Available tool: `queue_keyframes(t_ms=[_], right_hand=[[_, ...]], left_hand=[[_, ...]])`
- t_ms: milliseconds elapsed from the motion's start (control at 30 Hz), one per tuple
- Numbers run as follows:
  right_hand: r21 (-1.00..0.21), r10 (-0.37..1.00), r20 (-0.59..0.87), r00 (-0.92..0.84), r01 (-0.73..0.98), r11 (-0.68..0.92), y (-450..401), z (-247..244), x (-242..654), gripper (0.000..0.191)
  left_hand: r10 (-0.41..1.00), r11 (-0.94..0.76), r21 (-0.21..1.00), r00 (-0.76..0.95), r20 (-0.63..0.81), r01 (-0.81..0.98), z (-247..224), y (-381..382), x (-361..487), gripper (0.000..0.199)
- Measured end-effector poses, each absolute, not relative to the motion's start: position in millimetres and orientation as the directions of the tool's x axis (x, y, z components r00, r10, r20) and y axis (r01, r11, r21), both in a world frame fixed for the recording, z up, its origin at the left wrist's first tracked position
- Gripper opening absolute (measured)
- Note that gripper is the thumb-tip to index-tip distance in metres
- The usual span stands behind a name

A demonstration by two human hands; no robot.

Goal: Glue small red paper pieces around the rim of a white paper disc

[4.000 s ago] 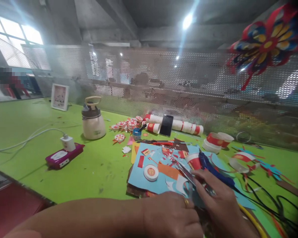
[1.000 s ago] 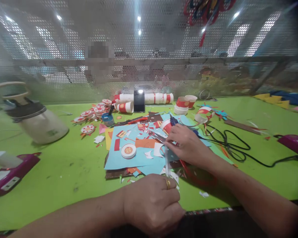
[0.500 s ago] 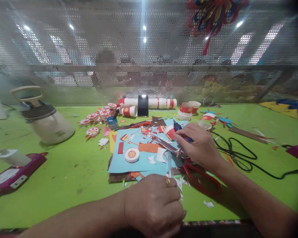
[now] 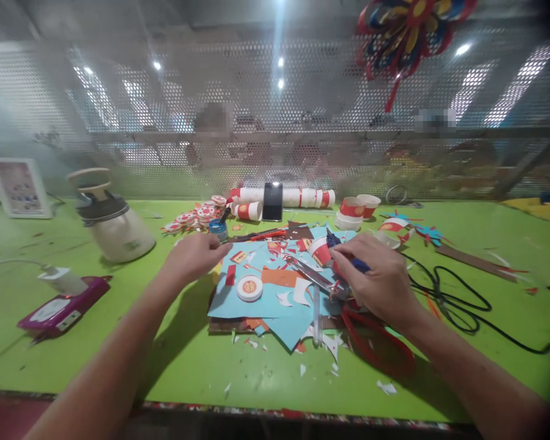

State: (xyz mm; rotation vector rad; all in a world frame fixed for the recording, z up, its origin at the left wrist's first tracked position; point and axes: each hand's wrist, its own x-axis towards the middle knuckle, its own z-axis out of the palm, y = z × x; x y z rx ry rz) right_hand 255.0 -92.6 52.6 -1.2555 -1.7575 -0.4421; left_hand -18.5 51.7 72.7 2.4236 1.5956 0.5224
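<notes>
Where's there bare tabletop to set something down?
The green tabletop is bare in the near strip between the left forearm and scattered scraps, and far right between the brown strip and yellow pieces. It's crowded on the blue sheet, with scissors, a cup and cuttings, and around the right hand.

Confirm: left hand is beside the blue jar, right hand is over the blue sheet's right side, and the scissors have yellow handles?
No, the handle colour is wrong: the scissors have red handles, as the head view shows. The left hand is beside the blue jar, and the right hand is over the right side of the blue sheet.
</notes>
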Motion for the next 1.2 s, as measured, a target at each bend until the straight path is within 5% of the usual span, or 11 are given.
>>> queue_keyframes(t_ms=[133, 267, 533, 700, 867, 1067, 1200], right_hand=[[-0.200, 0.540, 0.838, -0.077, 0.877, 0.436, -95, 52, 255, 0.012], [-0.215, 0.534, 0.843, -0.059, 0.873, 0.437, -95, 54, 255, 0.012], [-0.274, 0.536, 0.844, -0.016, 0.846, 0.457, -102, 61, 255, 0.014], [-0.331, 0.503, 0.860, 0.087, 0.845, 0.420, -107, 74, 267, 0.012], [-0.386, 0.548, 0.822, 0.153, 0.858, 0.340, -125, 78, 293, 0.011], [-0.223, 0.864, 0.500, -0.050, 0.957, 0.185, -186, 47, 306, 0.016], [-0.110, 0.956, 0.261, -0.133, 0.980, 0.166, -203, 27, 299, 0.020]], left_hand=[[0.943, -0.314, 0.310, 0.333, -0.010, 0.898, 49, 57, -23, 0.041], [0.947, -0.286, 0.344, 0.319, -0.044, 0.894, 28, 57, -16, 0.031], [0.938, -0.317, 0.645, 0.330, 0.105, 0.695, 32, 59, -34, 0.034], [0.922, -0.348, 0.829, 0.320, 0.219, 0.437, 68, 52, -42, 0.025], [0.825, -0.454, 0.887, 0.416, 0.383, 0.084, 87, 29, 0, 0.015], [0.737, -0.418, 0.908, 0.575, 0.355, -0.026, 80, -14, 45, 0.010], [0.785, -0.297, 0.949, 0.538, 0.307, -0.107, 70, -18, 48, 0.015]])
